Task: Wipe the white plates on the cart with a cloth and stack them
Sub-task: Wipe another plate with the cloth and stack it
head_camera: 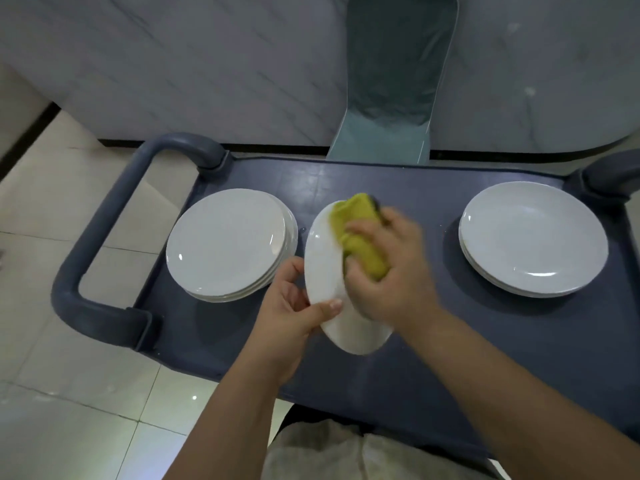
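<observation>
Wiping of a single white plate (325,271) is judged to be the step in hand. The plate is held tilted on edge above the middle of the dark blue cart (415,358), between two stacks. It is gripped at its lower left rim by the left hand (291,317), with the thumb on the near face and the fingers curled behind. A folded yellow-green cloth (360,237) is clutched in the right hand (391,271) and pressed against the upper part of the plate's face. For the step to be done well, a firm rim grip is called for, since a glazed plate is likely slippery and the push of the cloth is borne by that one hand. Pressure is best spread in broad sweeps from centre to rim, and the plate turned so that the patch under the thumb is reached too. The plate is plain, round, shallow and glossy white, with no pattern or marks that can be made out. Its right side is hidden by the cloth and the hand, both blurred. A left stack (225,244) of several like plates, slightly fanned, lies just beside it. A right stack (533,237), neater, lies well apart toward the cart's other end. Which stack holds the wiped plates cannot be told.
</observation>
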Tool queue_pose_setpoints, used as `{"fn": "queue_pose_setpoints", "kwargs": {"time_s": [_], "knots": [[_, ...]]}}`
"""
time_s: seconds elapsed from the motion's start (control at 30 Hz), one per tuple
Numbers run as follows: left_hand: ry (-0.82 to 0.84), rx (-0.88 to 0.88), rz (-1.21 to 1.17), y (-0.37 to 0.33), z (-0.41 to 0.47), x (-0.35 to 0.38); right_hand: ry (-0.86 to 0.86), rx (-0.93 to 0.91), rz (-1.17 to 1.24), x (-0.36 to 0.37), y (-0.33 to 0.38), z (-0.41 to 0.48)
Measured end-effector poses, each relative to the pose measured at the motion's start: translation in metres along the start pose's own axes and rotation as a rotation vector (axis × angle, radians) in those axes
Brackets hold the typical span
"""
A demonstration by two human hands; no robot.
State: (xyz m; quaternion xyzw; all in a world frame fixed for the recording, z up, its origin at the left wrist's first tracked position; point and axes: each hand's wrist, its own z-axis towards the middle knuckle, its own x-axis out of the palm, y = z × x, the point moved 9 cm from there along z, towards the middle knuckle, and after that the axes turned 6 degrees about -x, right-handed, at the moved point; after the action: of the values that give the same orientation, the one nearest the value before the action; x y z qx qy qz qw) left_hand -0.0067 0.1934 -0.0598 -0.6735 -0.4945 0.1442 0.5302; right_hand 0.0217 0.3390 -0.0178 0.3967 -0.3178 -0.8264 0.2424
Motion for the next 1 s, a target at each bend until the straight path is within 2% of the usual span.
{"fn": "queue_pose_setpoints", "kwargs": {"time_s": [0.07,0.1,0.13,0.23,0.27,0.3,0.33,0.43,0.47,0.5,0.53,0.6,0.63,0.67,0.73,0.83,0.87,0.9,1.0], "knots": [[-0.003,0.02,-0.043,-0.009,-0.001,-0.005,0.098,-0.322,-0.02,0.014,0.052,-0.018],[0.007,0.027,-0.045,-0.013,-0.002,-0.006,0.119,-0.406,-0.03,0.014,0.055,-0.017],[0.018,0.03,-0.023,-0.015,-0.003,-0.006,0.108,-0.386,-0.019,0.01,0.044,-0.006],[0.029,0.022,0.099,-0.017,-0.005,0.001,-0.04,0.05,0.029,-0.012,-0.026,0.037],[0.032,0.021,0.116,-0.017,-0.003,0.004,-0.057,0.145,0.038,-0.013,-0.035,0.043],[0.028,0.016,0.112,-0.017,-0.001,0.006,-0.037,0.15,0.022,-0.009,-0.031,0.044],[0.019,0.007,0.09,-0.019,0.002,0.007,-0.001,0.075,0.021,-0.003,-0.015,0.042],[-0.022,0.001,-0.009,-0.024,0.009,0.001,0.155,-0.349,0.059,0.011,0.043,0.022],[-0.023,-0.003,-0.021,-0.024,0.01,0.0,0.186,-0.431,0.047,0.012,0.047,0.021],[-0.018,-0.006,-0.012,-0.024,0.011,0.0,0.182,-0.416,0.045,0.011,0.038,0.028],[-0.012,-0.005,0.011,-0.024,0.011,0.001,0.15,-0.319,0.052,0.008,0.017,0.039],[-0.015,-0.008,0.068,-0.021,0.012,0.003,0.033,-0.011,0.053,-0.004,-0.03,0.059],[-0.015,-0.007,0.083,-0.02,0.012,0.005,0.003,0.089,0.028,-0.007,-0.044,0.061],[-0.011,-0.002,0.082,-0.021,0.013,0.007,0.009,0.107,-0.008,-0.006,-0.043,0.058],[0.002,0.006,0.034,-0.023,0.016,0.009,0.069,-0.066,-0.028,0.002,-0.011,0.042],[0.033,0.01,-0.031,-0.024,0.012,0.011,0.182,-0.428,0.033,0.005,0.041,0.011],[0.047,0.009,-0.035,-0.023,0.009,0.012,0.208,-0.469,0.032,0.003,0.04,0.012],[0.05,0.005,-0.036,-0.021,0.005,0.012,0.216,-0.426,0.044,0.0,0.031,0.02],[0.011,0.004,-0.082,-0.022,-0.003,0.006,0.126,-0.058,0.105,-0.012,-0.016,0.051]]}}
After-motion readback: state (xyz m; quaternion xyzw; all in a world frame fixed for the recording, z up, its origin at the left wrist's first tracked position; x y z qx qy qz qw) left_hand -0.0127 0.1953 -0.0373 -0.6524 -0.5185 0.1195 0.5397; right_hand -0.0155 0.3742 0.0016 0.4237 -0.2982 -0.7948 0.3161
